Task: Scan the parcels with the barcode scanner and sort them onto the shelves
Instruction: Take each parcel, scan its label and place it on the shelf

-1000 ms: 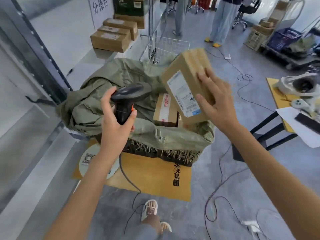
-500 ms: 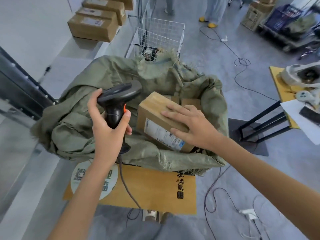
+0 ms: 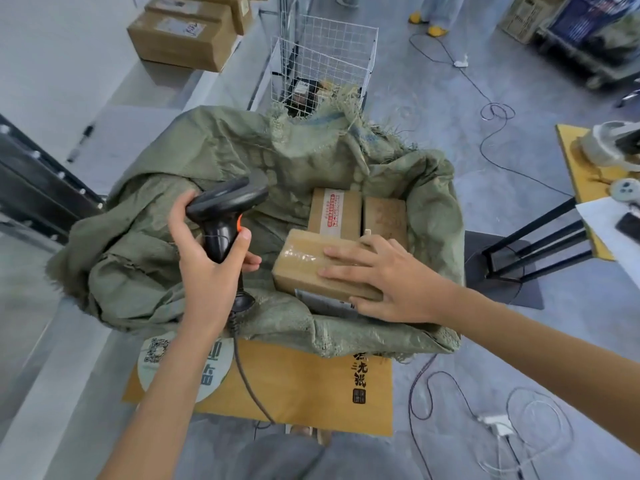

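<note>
A black barcode scanner (image 3: 225, 209) with an orange trigger is gripped by its handle in my left hand (image 3: 204, 271), head pointing right over the green woven sack (image 3: 173, 265). Its cord hangs down past my wrist. My right hand (image 3: 391, 282) holds a taped brown parcel (image 3: 304, 268) lying in the sack's opening, fingers spread across its top and thumb against its near side, where a white label shows. Two more brown parcels sit just behind it, one with a red-printed strip (image 3: 334, 213) and one plain (image 3: 384, 216).
The sack rests on a yellow carton (image 3: 294, 386). Brown boxes (image 3: 180, 39) stand on a grey ledge at top left. A white wire basket (image 3: 325, 64) stands behind the sack. A yellow side table (image 3: 581, 174) is at right; cables (image 3: 433, 386) trail over the floor.
My right hand has brought the parcel down from in front of the scanner into the sack. The view has tilted downward. My left hand keeps the scanner in about the same place.
</note>
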